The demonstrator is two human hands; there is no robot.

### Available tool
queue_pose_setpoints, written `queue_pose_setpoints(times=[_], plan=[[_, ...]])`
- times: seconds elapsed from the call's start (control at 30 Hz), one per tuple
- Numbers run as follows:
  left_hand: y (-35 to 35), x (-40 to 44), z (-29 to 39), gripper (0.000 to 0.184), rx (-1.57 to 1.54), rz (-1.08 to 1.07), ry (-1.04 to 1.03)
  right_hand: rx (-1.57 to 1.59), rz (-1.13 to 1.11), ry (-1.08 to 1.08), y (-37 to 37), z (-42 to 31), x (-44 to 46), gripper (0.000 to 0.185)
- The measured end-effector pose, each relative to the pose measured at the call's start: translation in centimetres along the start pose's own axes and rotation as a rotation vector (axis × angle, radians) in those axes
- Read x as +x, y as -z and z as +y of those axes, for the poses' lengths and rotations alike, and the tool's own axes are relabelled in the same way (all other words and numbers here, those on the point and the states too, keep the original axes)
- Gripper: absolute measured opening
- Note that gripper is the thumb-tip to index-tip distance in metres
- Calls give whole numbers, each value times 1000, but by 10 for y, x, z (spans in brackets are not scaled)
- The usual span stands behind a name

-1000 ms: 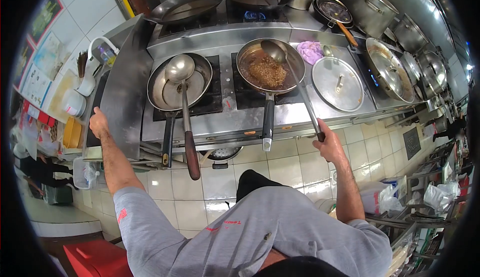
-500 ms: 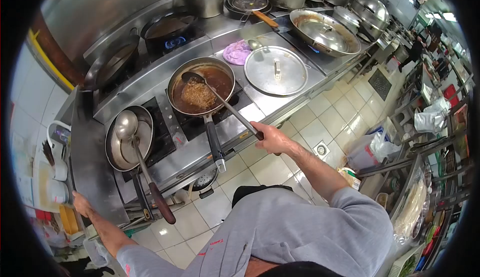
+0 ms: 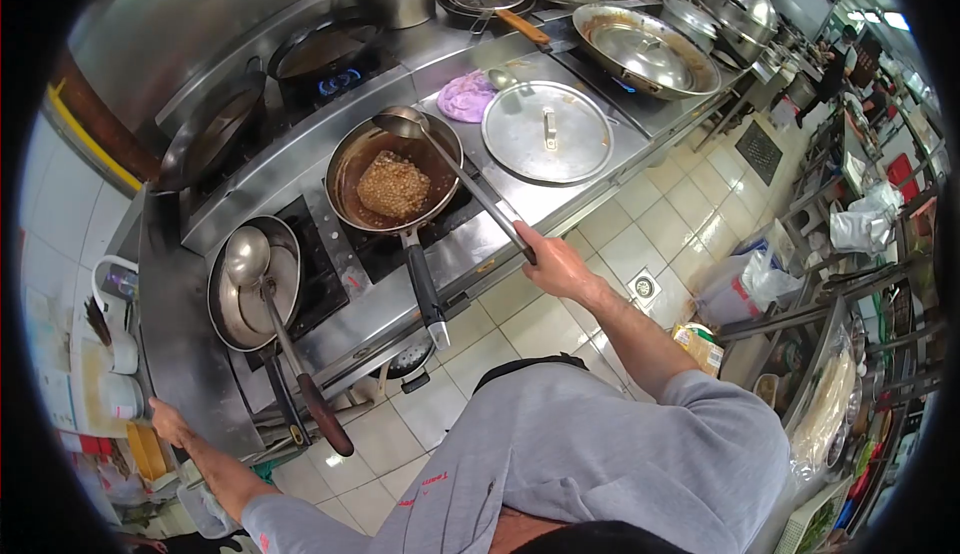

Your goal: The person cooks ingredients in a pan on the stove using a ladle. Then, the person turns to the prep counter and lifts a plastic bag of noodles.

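My right hand (image 3: 560, 266) is wrapped around the dark handle of a long ladle (image 3: 455, 169). The ladle's bowl is over the far rim of a frying pan (image 3: 340, 144); how much it holds is hard to see. In that pan, a golden-brown, grainy-looking piece of food (image 3: 394, 186) lies in brown sauce. The pan's black handle (image 3: 425, 289) points toward me. At the far left, my left hand (image 3: 170, 424) grips the edge of the steel counter (image 3: 200, 354), with its fingers partly hidden.
A second frying pan (image 3: 285, 304) at left holds another ladle (image 3: 247, 257), its handle jutting past the stove's front. A round lid (image 3: 547, 134) and purple cloth (image 3: 467, 97) lie right of the sauce pan. Behind, a flame burns under a dark wok (image 3: 320, 49).
My right hand has raised the ladle from the sauce to the pan's far rim. More of the grainy food and pan bottom shows, with less sauce around it. My left hand stays at the counter edge.
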State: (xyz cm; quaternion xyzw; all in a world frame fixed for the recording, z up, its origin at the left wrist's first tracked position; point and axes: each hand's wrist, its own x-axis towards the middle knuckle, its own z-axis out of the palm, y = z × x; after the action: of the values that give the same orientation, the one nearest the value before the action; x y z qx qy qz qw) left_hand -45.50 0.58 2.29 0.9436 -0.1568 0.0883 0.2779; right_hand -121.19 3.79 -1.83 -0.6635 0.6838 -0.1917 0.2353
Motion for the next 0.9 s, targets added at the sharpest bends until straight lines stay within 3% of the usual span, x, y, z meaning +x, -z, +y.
queue_pose_setpoints(times=[0.07, 0.13, 0.2, 0.23, 0.27, 0.33, 0.6, 0.9], plan=[[0, -1, 0, 73, 29, 6, -27, 147, -56, -23, -3, -1, 9, 67], [-4, 4, -2, 74, 32, 1, -44, 244, 20, 97, -12, -3, 13, 64], [2, -3, 1, 74, 20, -2, -29, 728, -256, -220, -3, -22, 13, 62], [4, -5, 2, 74, 23, -3, -33, 993, -281, -208, -8, -22, 16, 62], [6, -8, 4, 75, 9, -9, -17, 996, -280, -213, -9, -21, 15, 62], [4, -7, 6, 76, -8, -14, 0, 1357, -347, -322, -7, -22, 15, 64], [-15, 19, -14, 71, 76, 32, -114, 1145, -194, -230, -11, -17, -12, 75], [7, -12, 7, 71, 24, 1, 0, 795, -149, -139, 8, -34, -41, 75]])
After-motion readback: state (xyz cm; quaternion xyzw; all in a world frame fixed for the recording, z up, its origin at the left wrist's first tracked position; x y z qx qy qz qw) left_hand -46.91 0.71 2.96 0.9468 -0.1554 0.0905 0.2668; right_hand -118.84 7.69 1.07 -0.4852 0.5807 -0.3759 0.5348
